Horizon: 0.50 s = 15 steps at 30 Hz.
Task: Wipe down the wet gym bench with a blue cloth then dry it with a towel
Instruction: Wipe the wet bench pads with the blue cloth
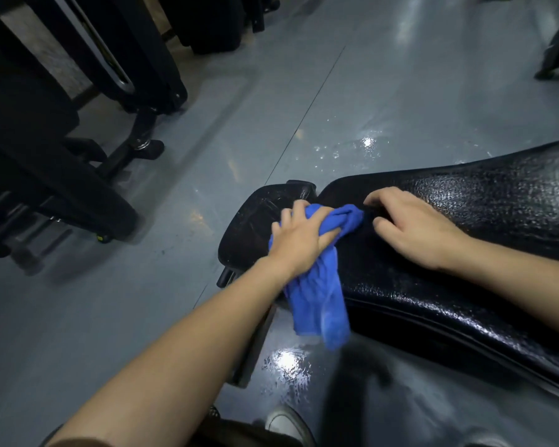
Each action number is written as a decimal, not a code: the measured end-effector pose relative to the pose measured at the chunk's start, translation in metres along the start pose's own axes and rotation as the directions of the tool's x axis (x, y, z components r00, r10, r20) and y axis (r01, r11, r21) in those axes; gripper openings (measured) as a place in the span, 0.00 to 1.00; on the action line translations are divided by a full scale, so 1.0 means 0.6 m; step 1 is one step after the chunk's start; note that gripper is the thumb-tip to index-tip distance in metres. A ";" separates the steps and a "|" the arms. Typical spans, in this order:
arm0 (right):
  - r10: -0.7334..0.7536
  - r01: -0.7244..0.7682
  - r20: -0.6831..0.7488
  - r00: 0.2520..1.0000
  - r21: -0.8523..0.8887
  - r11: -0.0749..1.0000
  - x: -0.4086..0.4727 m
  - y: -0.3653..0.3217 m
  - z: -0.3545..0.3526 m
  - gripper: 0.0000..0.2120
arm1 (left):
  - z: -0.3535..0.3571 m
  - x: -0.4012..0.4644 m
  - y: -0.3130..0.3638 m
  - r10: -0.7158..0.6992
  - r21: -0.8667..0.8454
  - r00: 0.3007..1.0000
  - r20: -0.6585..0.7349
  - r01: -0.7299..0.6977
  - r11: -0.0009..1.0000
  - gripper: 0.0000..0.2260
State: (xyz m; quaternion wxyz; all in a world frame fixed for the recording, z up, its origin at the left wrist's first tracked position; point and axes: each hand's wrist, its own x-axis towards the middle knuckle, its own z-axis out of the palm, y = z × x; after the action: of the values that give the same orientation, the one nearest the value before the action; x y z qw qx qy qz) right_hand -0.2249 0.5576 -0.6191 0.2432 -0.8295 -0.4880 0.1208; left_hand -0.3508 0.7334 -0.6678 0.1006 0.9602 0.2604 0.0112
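The black gym bench runs from the centre to the right edge, its textured pad glistening with water. A smaller seat pad sits at its left end. My left hand grips a bunched blue cloth over the gap between the two pads; the cloth's loose end hangs down the bench's near side. My right hand rests on the long pad with fingers curled, its fingertips touching the cloth's far end. No towel is in view.
Grey floor has wet, shiny patches beyond the bench and below it near my white shoe. A black exercise machine with feet and frame fills the left side. More dark equipment stands at the top and far right.
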 end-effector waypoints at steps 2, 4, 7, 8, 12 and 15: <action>-0.047 0.050 0.042 0.998 -0.073 0.996 -0.002 -0.002 0.004 0.19 | 0.000 0.000 -0.033 -0.039 0.016 0.999 0.004 0.038 0.999 0.20; -0.091 0.103 0.082 0.992 -0.146 0.984 -0.003 -0.004 0.006 0.20 | 0.002 -0.014 -0.062 -0.060 0.054 0.998 -0.023 0.061 0.997 0.20; -0.168 0.211 0.157 0.973 -0.316 0.925 -0.006 -0.005 0.016 0.25 | 0.013 -0.047 -0.107 -0.101 0.124 0.993 -0.058 0.107 0.986 0.20; -0.174 0.235 0.192 0.966 -0.366 0.901 -0.007 -0.008 0.019 0.26 | 0.016 -0.058 -0.121 -0.112 0.141 0.991 -0.070 0.121 0.983 0.21; -0.144 0.254 0.267 0.953 -0.444 0.859 -0.009 -0.014 0.021 0.29 | 0.023 -0.094 -0.146 -0.101 0.157 0.988 -0.113 0.118 0.980 0.28; -0.147 0.263 0.276 0.950 -0.454 0.851 -0.008 -0.015 0.021 0.29 | 0.029 -0.097 -0.144 -0.109 0.120 0.987 -0.120 0.123 0.985 0.23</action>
State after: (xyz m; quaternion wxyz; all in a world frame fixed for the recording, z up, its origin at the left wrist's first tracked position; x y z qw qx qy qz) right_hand -0.2395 0.5604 -0.6254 -0.0193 -0.7868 -0.6137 0.0633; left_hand -0.4427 0.7739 -0.7003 0.0249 0.9457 0.3213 0.0430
